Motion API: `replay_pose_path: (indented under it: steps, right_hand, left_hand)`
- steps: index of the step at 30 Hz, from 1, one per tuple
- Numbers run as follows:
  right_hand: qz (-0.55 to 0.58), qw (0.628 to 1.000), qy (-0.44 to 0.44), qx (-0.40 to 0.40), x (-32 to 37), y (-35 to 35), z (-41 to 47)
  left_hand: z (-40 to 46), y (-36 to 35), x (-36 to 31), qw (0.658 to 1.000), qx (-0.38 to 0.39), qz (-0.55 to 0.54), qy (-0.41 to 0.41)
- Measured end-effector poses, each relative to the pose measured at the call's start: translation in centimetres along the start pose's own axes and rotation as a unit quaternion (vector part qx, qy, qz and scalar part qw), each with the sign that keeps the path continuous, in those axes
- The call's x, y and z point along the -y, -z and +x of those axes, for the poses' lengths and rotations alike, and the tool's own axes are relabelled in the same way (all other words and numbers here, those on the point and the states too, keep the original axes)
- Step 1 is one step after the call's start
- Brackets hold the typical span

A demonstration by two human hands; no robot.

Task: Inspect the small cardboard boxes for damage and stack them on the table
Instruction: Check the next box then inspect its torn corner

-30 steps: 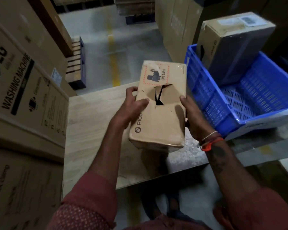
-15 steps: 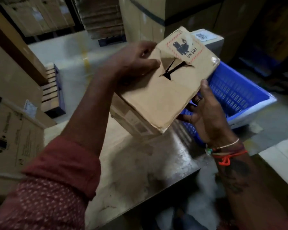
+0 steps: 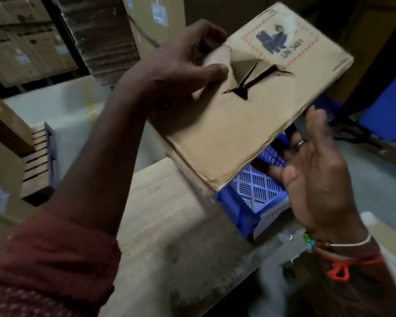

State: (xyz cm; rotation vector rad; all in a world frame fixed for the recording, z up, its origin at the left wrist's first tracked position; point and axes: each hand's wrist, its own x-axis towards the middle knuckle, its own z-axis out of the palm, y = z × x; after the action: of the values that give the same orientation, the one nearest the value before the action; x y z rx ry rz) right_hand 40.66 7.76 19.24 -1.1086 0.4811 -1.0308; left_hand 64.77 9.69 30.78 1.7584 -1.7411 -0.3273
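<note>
A small brown cardboard box (image 3: 233, 131) is held tilted in the air above the wooden table (image 3: 169, 236). Its top face has a torn, caved-in hole near the middle and a red-dashed label reading UN 3481. My left hand (image 3: 181, 65) grips the box's far left edge, thumb pressing on the crumpled flap beside the tear. My right hand (image 3: 313, 175) is below the box's right edge, palm up with fingers spread; whether the fingertips touch the underside is hidden by the box.
A blue plastic crate (image 3: 254, 197) sits on the table's right side, under the box. Large cartons (image 3: 28, 49) are stacked at the back left, and a wooden pallet (image 3: 38, 163) stands on the floor to the left. A blue object (image 3: 386, 106) is at the far right.
The box has been lifted higher and tilted further, now closer to the camera. My right hand has come off the box's side and opened beneath it.
</note>
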Motion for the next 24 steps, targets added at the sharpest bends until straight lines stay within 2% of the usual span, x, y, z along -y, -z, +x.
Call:
replay_pose_path:
  steps: [5,12,18,24]
  right_hand:
    - [-0.037,0.996,0.017,-0.085,0.6,4.1,1.7]
    - [-0.131,0.977,-0.013,-0.166,-2.1,8.2,2.7]
    - [-0.160,0.975,-0.036,-0.148,-3.4,9.1,3.5]
    - [-0.247,0.962,0.001,-0.119,-4.0,8.9,4.4]
  left_hand:
    - [5.4,-4.3,-1.3,0.998,0.017,-0.031,-0.046]
    - [9.2,-13.1,1.8,0.996,0.070,-0.055,-0.004]
    - [9.0,-15.3,5.2,0.991,0.055,-0.109,0.057]
    - [7.9,-15.0,6.1,0.986,0.009,-0.145,0.088]
